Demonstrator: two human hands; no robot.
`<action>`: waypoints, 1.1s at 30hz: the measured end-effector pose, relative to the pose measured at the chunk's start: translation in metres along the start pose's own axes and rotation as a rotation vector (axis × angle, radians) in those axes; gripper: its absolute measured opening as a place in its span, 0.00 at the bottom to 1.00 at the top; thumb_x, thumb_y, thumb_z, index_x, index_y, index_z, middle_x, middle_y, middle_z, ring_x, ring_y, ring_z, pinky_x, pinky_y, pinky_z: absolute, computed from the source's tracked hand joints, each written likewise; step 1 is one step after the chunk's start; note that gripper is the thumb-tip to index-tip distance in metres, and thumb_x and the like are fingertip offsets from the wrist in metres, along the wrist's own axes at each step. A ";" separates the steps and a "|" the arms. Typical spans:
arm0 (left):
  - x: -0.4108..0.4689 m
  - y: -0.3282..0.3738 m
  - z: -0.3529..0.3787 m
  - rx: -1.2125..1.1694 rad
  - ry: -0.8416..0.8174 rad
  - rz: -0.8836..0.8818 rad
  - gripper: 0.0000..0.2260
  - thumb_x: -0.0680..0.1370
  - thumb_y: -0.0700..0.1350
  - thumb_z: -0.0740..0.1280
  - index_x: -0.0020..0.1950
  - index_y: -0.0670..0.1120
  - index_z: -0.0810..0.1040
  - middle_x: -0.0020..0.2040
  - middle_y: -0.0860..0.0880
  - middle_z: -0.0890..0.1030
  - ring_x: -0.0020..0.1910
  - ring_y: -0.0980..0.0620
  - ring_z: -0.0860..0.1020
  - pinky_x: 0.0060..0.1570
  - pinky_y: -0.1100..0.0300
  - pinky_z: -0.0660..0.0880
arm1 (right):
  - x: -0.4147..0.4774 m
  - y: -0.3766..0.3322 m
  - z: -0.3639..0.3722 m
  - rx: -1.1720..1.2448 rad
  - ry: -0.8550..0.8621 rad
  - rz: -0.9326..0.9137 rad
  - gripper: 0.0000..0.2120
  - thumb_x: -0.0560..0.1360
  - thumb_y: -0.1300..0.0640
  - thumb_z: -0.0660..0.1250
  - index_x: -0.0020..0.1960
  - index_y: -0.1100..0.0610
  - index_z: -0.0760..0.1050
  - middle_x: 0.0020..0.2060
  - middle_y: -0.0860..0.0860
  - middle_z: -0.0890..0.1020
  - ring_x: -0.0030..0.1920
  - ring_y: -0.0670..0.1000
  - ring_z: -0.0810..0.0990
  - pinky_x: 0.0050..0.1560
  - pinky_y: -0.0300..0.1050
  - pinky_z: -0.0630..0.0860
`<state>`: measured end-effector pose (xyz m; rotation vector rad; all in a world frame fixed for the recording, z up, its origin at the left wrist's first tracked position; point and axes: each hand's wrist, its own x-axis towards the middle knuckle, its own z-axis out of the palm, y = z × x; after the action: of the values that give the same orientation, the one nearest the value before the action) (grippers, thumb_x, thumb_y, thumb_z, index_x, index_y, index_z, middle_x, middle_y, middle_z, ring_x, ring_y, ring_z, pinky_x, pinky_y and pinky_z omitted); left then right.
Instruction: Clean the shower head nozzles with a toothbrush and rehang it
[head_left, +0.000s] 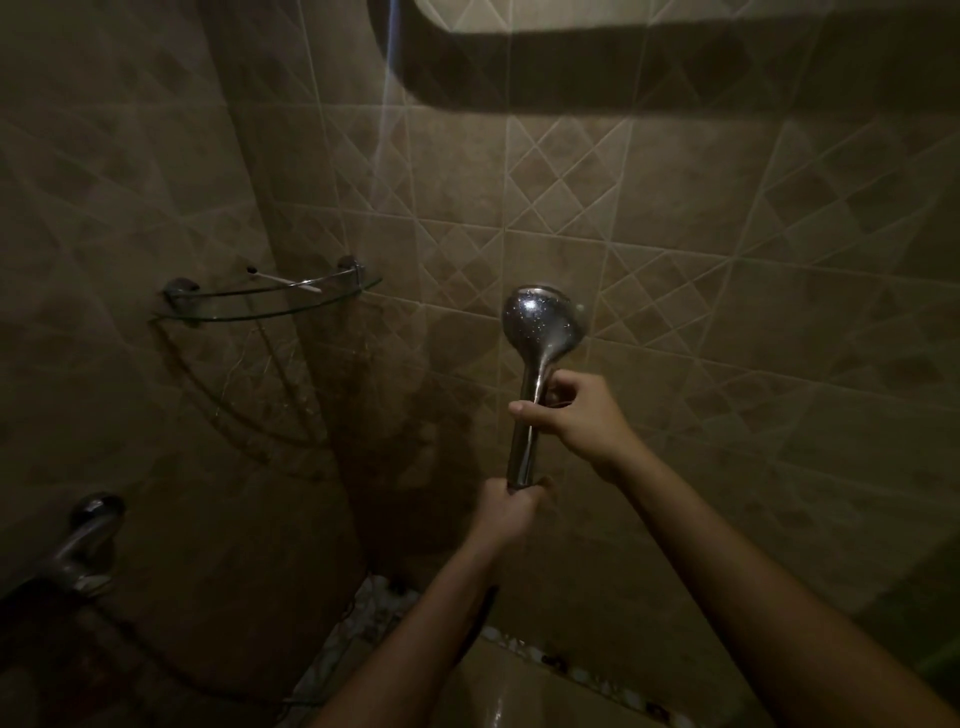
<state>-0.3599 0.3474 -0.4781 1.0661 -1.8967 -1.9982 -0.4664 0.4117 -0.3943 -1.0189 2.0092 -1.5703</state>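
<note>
A chrome shower head (540, 325) stands upright in front of the tiled wall, its rounded back toward me and its nozzle face hidden. My right hand (576, 410) is closed around the upper part of the handle. My left hand (511, 512) grips the handle's bottom end, where the hose joins. A white toothbrush (285, 280) lies on the glass corner shelf (249, 312) to the left, away from both hands.
A chrome tap fitting (85, 540) juts from the wall at the lower left, with a hose trailing down from it. Pebble flooring (358, 629) shows at the bottom. Brown tiled walls meet in a corner behind the shelf.
</note>
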 end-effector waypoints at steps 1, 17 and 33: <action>0.000 0.000 -0.001 -0.003 -0.005 0.008 0.04 0.80 0.44 0.69 0.47 0.44 0.80 0.38 0.48 0.80 0.36 0.52 0.79 0.36 0.59 0.75 | 0.000 0.000 -0.003 0.022 -0.030 0.009 0.12 0.72 0.60 0.76 0.51 0.64 0.78 0.43 0.61 0.82 0.46 0.61 0.84 0.50 0.53 0.84; 0.004 -0.012 0.003 -0.007 0.005 0.014 0.06 0.78 0.46 0.70 0.46 0.43 0.81 0.40 0.48 0.83 0.38 0.52 0.82 0.38 0.56 0.75 | -0.005 0.003 -0.010 0.176 -0.094 0.025 0.08 0.76 0.64 0.71 0.55 0.60 0.78 0.52 0.59 0.84 0.54 0.54 0.85 0.55 0.50 0.82; 0.002 -0.007 0.014 0.004 0.010 0.037 0.09 0.76 0.48 0.71 0.48 0.43 0.84 0.41 0.45 0.83 0.42 0.46 0.82 0.47 0.47 0.80 | -0.009 0.005 -0.004 0.439 -0.044 0.075 0.08 0.79 0.67 0.66 0.57 0.59 0.77 0.52 0.55 0.85 0.55 0.54 0.85 0.64 0.56 0.79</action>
<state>-0.3674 0.3592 -0.4867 1.0318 -1.9024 -1.9660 -0.4654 0.4216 -0.3990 -0.7873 1.5516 -1.8183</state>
